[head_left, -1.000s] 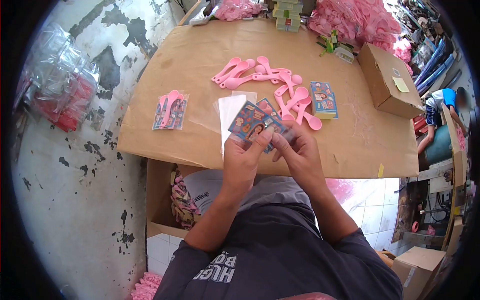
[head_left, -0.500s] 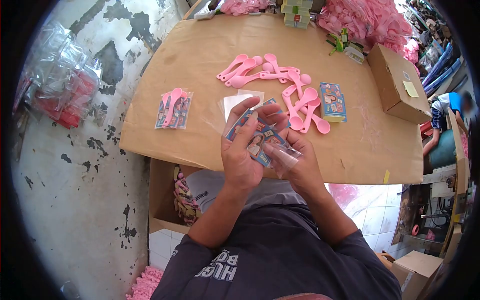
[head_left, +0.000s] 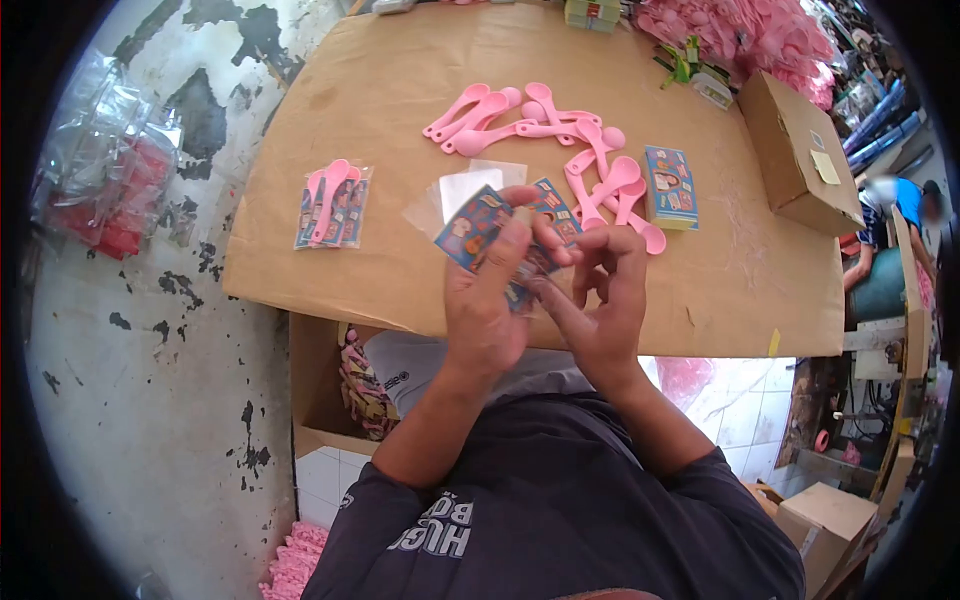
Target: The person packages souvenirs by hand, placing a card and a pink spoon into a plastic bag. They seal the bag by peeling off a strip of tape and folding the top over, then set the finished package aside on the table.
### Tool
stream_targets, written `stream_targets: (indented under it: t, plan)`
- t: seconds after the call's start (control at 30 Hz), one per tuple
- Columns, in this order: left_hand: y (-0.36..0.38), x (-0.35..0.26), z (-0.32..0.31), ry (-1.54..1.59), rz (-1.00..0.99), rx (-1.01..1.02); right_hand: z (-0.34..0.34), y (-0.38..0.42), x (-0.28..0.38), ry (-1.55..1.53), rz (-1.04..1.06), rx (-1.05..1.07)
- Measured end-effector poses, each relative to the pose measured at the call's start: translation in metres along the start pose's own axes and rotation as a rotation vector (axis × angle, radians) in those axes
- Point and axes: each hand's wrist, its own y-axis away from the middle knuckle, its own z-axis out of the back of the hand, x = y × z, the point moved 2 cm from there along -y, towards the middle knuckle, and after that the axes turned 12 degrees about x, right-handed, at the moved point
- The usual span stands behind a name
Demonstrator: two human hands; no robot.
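Observation:
My left hand (head_left: 487, 300) is closed around several blue printed cards (head_left: 470, 228), fanned out above the table's near edge. Close against its right side, my right hand (head_left: 608, 310) has curled fingers, with its thumb at the lower edge of the cards. Whatever those fingers pinch is too blurred to make out. Just beyond the cards lie clear plastic sleeves (head_left: 475, 185) with a white sheet. Pink measuring spoons (head_left: 490, 135) are spread behind them. A stack of the same printed cards (head_left: 672, 190) stands right of the spoons.
On the table's left lie clear packets (head_left: 333, 205) with pink spoons and cards. A cardboard box (head_left: 800, 155) stands at the right edge, near a heap of pink spoons (head_left: 735, 40). Plastic bags (head_left: 115, 150) hang at the left wall. Another person (head_left: 890, 215) bends down at far right.
The cards in my left hand have fanned wider. My right hand has drawn its fingers up and curled them; the clear sleeve seen around the card there is no longer distinct. The view has shifted slightly.

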Motion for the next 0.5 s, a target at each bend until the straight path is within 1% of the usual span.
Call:
stream_targets:
  t: [0.03, 0.07, 0.13, 0.17, 0.2, 0.27, 0.3, 0.33, 0.4, 0.43, 0.5]
  plan:
    - [0.000, -0.001, 0.002, -0.018, -0.013, -0.033, 0.003, -0.001, 0.011, 0.197, 0.128, 0.015]
    - [0.000, -0.001, 0.005, -0.006, -0.008, -0.028, 0.008, 0.000, 0.008, 0.210, 0.125, 0.011]
    - [0.001, -0.004, 0.015, 0.058, -0.067, -0.092, 0.008, 0.002, 0.013, 0.406, 0.491, 0.238]
    - [0.002, -0.009, 0.021, 0.080, -0.045, -0.135, 0.009, 0.006, 0.019, 0.395, 0.451, 0.280]
    - [0.003, -0.013, 0.027, 0.089, -0.046, -0.131, 0.012, 0.006, 0.021, 0.406, 0.452, 0.282]
    - [0.007, -0.021, 0.041, 0.180, -0.093, -0.184, 0.023, 0.004, 0.019, 0.424, 0.341, 0.265]
    - [0.008, -0.025, 0.044, 0.189, -0.096, -0.181, 0.033, 0.000, 0.015, 0.406, 0.178, 0.241]
    - [0.010, -0.029, 0.047, 0.172, -0.119, -0.199, 0.040, -0.008, 0.013, 0.414, 0.181, 0.243]
    - [0.012, -0.035, 0.051, 0.136, -0.166, -0.236, 0.054, -0.031, 0.002, 0.569, -0.024, 0.132]
    - [0.014, -0.034, 0.053, 0.126, -0.168, -0.240, 0.058, -0.038, -0.004, 0.574, -0.022, 0.131]
    - [0.018, -0.034, 0.044, 0.101, -0.152, -0.238, 0.059, -0.050, -0.018, 0.834, -0.021, 0.204]
